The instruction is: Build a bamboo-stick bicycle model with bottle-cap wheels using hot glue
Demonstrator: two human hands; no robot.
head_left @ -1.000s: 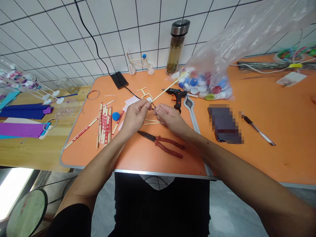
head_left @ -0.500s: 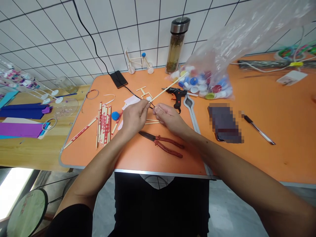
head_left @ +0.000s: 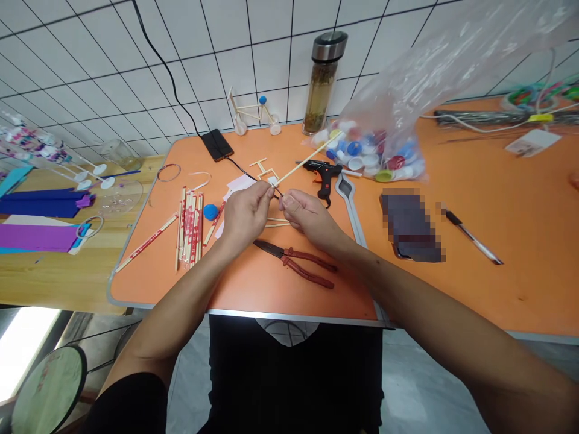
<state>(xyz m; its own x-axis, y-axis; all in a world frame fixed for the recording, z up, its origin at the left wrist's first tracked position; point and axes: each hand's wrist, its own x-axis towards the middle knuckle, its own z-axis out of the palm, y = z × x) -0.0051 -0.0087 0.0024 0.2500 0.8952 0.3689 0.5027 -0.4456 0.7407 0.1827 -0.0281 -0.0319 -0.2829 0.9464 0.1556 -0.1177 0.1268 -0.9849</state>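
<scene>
I see the left hand (head_left: 247, 211) pinching a stick (head_left: 307, 159). Right hand (head_left: 310, 216) pinched together, contents unclear. Pliers (head_left: 288, 254) lie nearer.

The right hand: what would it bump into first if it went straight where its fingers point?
Probably the left hand, just across a small gap where a thin dark piece shows; depth there is unclear.
</scene>
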